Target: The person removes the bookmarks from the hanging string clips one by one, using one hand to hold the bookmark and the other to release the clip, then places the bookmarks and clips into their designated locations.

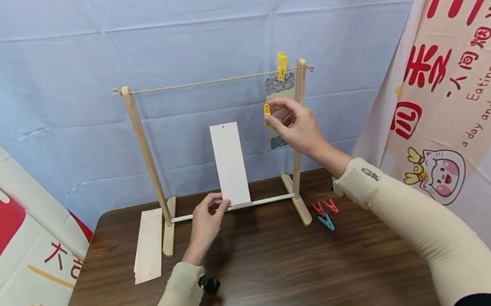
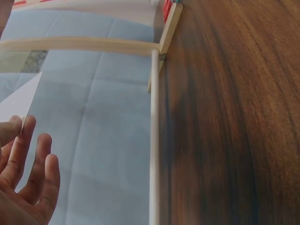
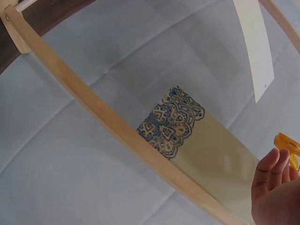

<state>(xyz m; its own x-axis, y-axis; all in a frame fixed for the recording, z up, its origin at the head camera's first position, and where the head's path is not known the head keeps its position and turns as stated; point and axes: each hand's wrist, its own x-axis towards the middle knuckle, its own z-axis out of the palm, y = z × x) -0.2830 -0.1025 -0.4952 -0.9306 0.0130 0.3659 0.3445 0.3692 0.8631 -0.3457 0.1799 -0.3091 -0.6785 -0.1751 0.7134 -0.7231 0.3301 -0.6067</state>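
My left hand (image 1: 208, 221) pinches a white bookmark-like card (image 1: 230, 163) by its lower left corner, holding it upright in front of the wooden rack. A small hole shows near the card's top edge. In the left wrist view the thumb and a finger grip the card's corner (image 2: 21, 101) while the other fingers spread. My right hand (image 1: 295, 121) pinches a yellow clothespin (image 1: 266, 113) between thumb and fingers. Behind that hand a patterned card (image 1: 280, 87) hangs from the rope (image 1: 206, 82), held by another yellow clothespin (image 1: 282, 65); the right wrist view shows its blue-and-tan pattern (image 3: 173, 123).
The wooden rack (image 1: 145, 152) stands at the table's back, with a white bar (image 1: 271, 200) low across it. White cards (image 1: 149, 246) lie left of it. Red clothespins (image 1: 318, 209) and a blue one (image 1: 326, 223) lie on the table (image 1: 292, 273) to its right.
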